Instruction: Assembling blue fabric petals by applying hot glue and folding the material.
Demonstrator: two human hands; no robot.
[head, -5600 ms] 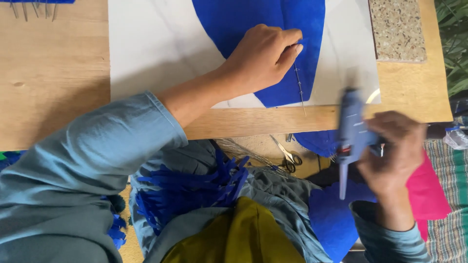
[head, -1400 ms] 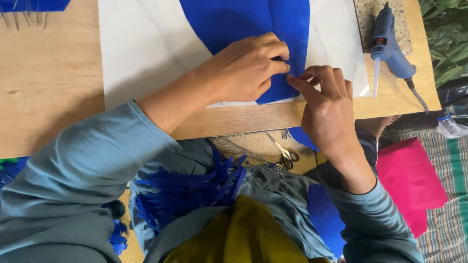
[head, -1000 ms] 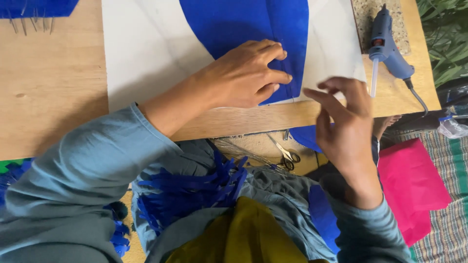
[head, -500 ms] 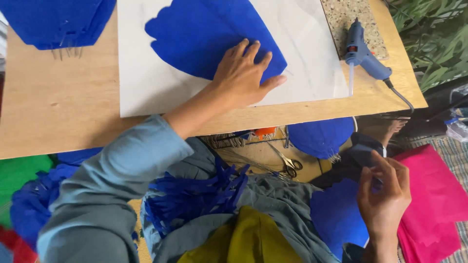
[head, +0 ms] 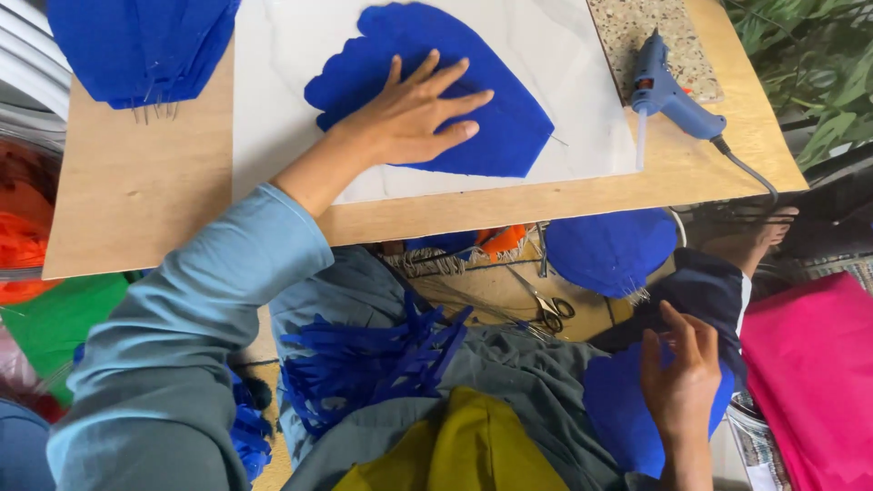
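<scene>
Nearest the camera, in the lap, the right hand point(head: 680, 382) rests with its fingers point(head: 677, 335) loosely spread on a rounded blue felt piece point(head: 618, 409); they lie flat on it and grip nothing. Just right of that hand lies pink cloth point(head: 809, 373). To the left, over the grey clothing, sits a bunch of blue fringe strips point(head: 364, 359). A little further on, under the edge of the board, a pair of scissors point(head: 546, 314) lies on the floor beside another rounded blue piece point(head: 609, 250) with short threads at its lower edge.

Above that is the wooden worktop point(head: 136, 200). On it lies a white sheet point(head: 273, 91), and on the sheet a large blue petal-shaped felt point(head: 509, 127) with a scalloped upper edge. The left hand point(head: 409, 118) presses palm down on this felt, fingers point(head: 446, 77) stretched out and fanned apart, holding nothing between them. To the right, a blue glue gun point(head: 668, 91) rests half on a speckled stone tile point(head: 646, 32), its nozzle pointing down over the edge of the white sheet and its cord trailing off the worktop's right side. At the far left corner, a stack of blue felt pieces point(head: 136, 50) hangs over the board.
</scene>
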